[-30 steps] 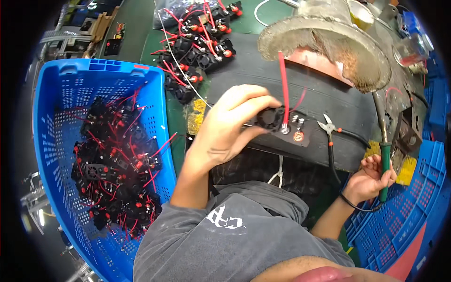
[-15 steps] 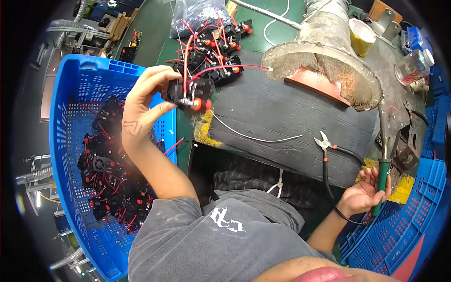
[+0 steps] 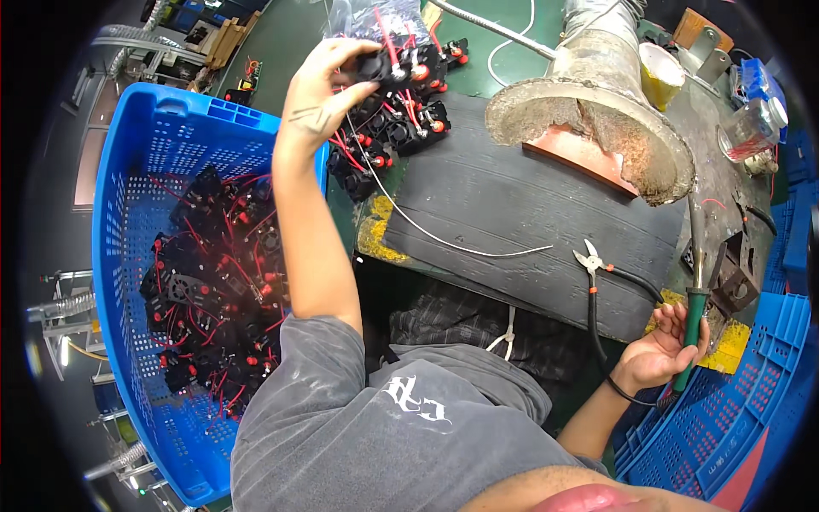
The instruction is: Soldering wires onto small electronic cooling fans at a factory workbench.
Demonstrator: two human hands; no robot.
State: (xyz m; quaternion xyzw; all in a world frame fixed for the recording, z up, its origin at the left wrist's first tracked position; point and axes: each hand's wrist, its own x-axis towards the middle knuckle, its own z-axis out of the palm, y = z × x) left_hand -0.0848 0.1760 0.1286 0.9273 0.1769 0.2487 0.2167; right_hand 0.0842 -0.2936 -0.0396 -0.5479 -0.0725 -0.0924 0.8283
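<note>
My left hand is closed on a black plastic part with a red wire and a round red piece, holding it over the pile of similar parts at the back of the bench. From beside that hand a thin silvery wire curves down across the black board; whether the fingers touch it I cannot tell. At the right, my right hand has its fingers round the green handle of a soldering iron, whose metal shaft points away from me.
A blue perforated crate with many black parts stands left. Cutting pliers lie on the board. A crusted fume hood hangs over its far side, near a reddish block. At right are a clear jar and another blue crate.
My left hand has carried the black part away from me and to the right, from beside the crate to above the pile. My right hand with the soldering iron has hardly moved.
</note>
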